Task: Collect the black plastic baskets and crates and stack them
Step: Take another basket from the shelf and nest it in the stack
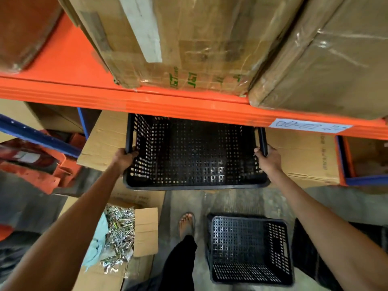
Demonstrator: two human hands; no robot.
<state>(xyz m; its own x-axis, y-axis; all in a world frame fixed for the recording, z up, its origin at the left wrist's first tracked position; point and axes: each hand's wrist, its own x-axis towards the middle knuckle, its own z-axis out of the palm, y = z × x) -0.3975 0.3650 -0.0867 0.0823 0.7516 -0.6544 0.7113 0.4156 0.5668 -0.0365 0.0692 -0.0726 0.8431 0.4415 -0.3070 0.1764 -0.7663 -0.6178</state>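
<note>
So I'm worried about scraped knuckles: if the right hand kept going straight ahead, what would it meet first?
Probably the cardboard box under the orange beam, beside the held basket; the right hand points that way, though depth is unclear.

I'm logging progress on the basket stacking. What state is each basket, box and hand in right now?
held basket: empty, gripped on both side rims, partly under the orange shelf beam
floor basket: empty, upright on the floor, nothing stacked in it
left hand: closed on the held basket's rim
right hand: closed on the opposite rim
cardboard box: flaps open, holds metal hardware

Both arms outstretched, left grip [123, 157] and right grip [269, 158] clenched.
</note>
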